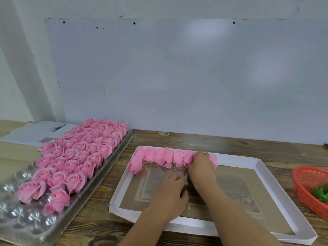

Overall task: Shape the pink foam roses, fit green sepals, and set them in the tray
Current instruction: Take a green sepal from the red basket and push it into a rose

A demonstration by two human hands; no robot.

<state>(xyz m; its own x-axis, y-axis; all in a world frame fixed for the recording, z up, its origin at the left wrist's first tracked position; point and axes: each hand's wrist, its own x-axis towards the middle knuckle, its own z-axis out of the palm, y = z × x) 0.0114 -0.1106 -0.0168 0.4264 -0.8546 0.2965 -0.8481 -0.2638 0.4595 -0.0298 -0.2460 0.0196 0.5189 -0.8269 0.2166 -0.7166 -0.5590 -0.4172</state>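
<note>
A white shallow box tray (pixel 236 159) with a clear window lies in the middle of the table. A row of pink foam roses (pixel 159 157) lies on its side along the tray's far edge, stems pointing toward me. My right hand (pixel 201 166) grips a rose (pixel 213 159) near the right end of that row, fingers curled over it. My left hand (pixel 170 190) is blurred and hovers low over the tray's window just in front of the row; its fingers are loosely curled and nothing shows in them. Green sepals (pixel 320 192) lie in a red basket (pixel 301 176) at the right edge.
On the left a clear plastic blister tray (pixel 23 217) holds several rows of upright pink roses (pixel 78 153), with vacant cups at its near end. Newspaper (pixel 32 133) lies behind it. A white wall panel stands along the back of the wooden table (pixel 213 141).
</note>
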